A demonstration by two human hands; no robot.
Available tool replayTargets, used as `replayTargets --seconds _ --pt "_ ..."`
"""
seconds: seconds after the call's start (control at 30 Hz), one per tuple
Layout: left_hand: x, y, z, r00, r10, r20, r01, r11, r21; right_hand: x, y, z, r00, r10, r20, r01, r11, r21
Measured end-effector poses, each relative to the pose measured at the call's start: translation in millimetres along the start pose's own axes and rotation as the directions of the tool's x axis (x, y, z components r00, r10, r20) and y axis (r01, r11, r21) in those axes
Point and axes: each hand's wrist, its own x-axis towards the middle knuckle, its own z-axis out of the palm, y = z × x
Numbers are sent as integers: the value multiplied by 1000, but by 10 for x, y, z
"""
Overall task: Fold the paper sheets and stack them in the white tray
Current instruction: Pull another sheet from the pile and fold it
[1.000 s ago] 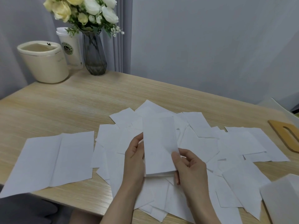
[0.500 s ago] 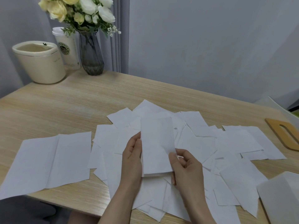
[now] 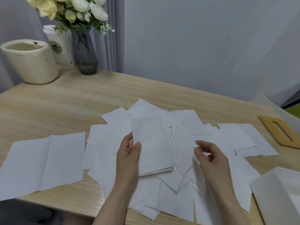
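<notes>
Since a moment ago, our right hand has let go of the folded sheet and moved off to the right, fingers loosely curled, pinching nothing. Our left hand alone pinches the sheet's left edge, above the scattered papers on the worktop. We see the white tray at lower right.

Tray right of paper pile
</notes>
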Motion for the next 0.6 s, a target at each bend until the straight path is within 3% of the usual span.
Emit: replayTargets --seconds 0.2,0.37,0.6 --pt "7 -3 -14 1000 -3 -16 4 1000 14 66 67 -63 977 95 193 -61 983 -175" --pt "6 5 -11 1000 -5 -24 5 1000 6 91 77 -20 993 30 115 4 960 -280" --pt "10 -7 -13 999 -5 -38 5 1000 -7 127 97 3 987 59 151 11 904 -426"
